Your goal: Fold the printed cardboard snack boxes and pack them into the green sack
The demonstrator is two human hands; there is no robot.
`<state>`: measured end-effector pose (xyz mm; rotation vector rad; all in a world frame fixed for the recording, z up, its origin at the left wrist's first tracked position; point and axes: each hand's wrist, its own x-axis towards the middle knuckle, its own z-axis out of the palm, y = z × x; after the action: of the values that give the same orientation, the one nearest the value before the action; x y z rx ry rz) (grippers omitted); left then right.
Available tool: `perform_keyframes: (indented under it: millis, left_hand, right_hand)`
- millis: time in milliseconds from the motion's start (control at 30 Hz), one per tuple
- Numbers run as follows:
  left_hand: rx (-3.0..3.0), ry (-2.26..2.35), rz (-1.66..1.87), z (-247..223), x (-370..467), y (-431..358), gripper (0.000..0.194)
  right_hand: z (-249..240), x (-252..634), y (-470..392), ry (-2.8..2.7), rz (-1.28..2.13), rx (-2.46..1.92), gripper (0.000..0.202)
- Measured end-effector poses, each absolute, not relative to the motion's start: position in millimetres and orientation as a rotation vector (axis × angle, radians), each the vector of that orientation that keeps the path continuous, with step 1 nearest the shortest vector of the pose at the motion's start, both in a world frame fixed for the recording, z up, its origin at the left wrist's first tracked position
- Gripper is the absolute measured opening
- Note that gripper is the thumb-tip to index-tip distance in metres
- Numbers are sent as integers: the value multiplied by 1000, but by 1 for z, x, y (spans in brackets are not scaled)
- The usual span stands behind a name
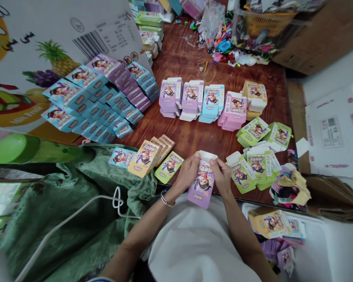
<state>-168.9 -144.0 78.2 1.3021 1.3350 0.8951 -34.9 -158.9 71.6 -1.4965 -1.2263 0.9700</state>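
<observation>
A purple card box [202, 186] with a cartoon figure is held upright at the table's front edge, its white top flap open. My left hand [188, 169] pinches its upper left edge, and my right hand [222, 172] grips the upper right edge. Just left of my left hand lies a green card pack [168, 167], beside a fanned row of orange packs [144, 157] and a blue pack [122, 157]. Flat green boxes [242, 173] lie close to the right of my right hand. What is inside the purple box is hidden.
Stacked blue and purple boxes [97, 102] stand at the left, by a large printed carton [55, 35]. Piles of flat boxes [213, 102] line the middle of the table [182, 135]. Small toys and a yellow basket [264, 23] are behind; a white bin [314, 250] is at lower right.
</observation>
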Motion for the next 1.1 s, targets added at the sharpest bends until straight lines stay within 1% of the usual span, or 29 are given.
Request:
perform_keyframes:
  millis: [33,67,100,133,167,200,233,267,367,433,500,567,633,700,767,833,933,1000,1100]
  left_hand:
    - [1415,1317,897,79,-171,-143,61]
    - [1562,1284,890,81,-173,-142,62]
    - [1727,1244,872,82,-175,-142,66]
    - [1883,1214,838,83,-175,-142,77]
    - [2005,1219,789,84,-175,-143,88]
    - [2089,1261,732,83,-174,-144,94]
    - [2138,1329,681,82,-172,-145,92]
    - [2160,1407,645,80,-170,-146,86]
    - [2188,1573,601,74,-164,-146,73]
    - [2221,1598,589,72,-163,-146,68]
    - [2240,1589,578,72,-163,-146,66]
    - [2248,1571,576,72,-163,-148,65]
    - [2258,1576,582,72,-164,-149,66]
    - [2267,1603,576,69,-166,-150,67]
    - [2265,1626,547,66,-168,-150,69]
    - [2270,1634,502,63,-172,-151,70]
    - [2307,1661,465,62,-178,-158,68]
    - [2336,1725,464,65,-184,-165,66]
    - [2396,1812,470,69,-199,-177,57]
  right_hand:
    - [73,-34,-156,-1253,899,-1512,48]
    - [74,-33,-154,-1247,793,-1534,45]
    - [74,-33,-152,-1209,686,-1555,38]
    - [75,-33,-151,-1148,601,-1578,31]
    - [75,-35,-151,-1085,545,-1602,31]
    - [75,-36,-151,-1038,511,-1624,37]
    - [75,-38,-151,-1026,499,-1631,41]
    - [74,-40,-152,-1047,509,-1616,40]
    - [75,-43,-151,-1078,652,-1476,24]
    - [74,-42,-148,-1000,842,-1415,21]
    - [71,-41,-142,-851,976,-1438,26]
    - [66,-40,-138,-693,1021,-1479,34]
    - [61,-41,-136,-601,1057,-1482,36]
    - [57,-40,-140,-637,1163,-1433,38]
    - [54,-40,-147,-806,1233,-1379,41]
    - [53,-41,-157,-1080,1160,-1365,43]
    - [52,-50,-169,-1450,829,-1344,40]
    - [53,-59,-171,-1552,648,-1271,37]
    - [55,-64,-168,-1662,555,-1151,31]
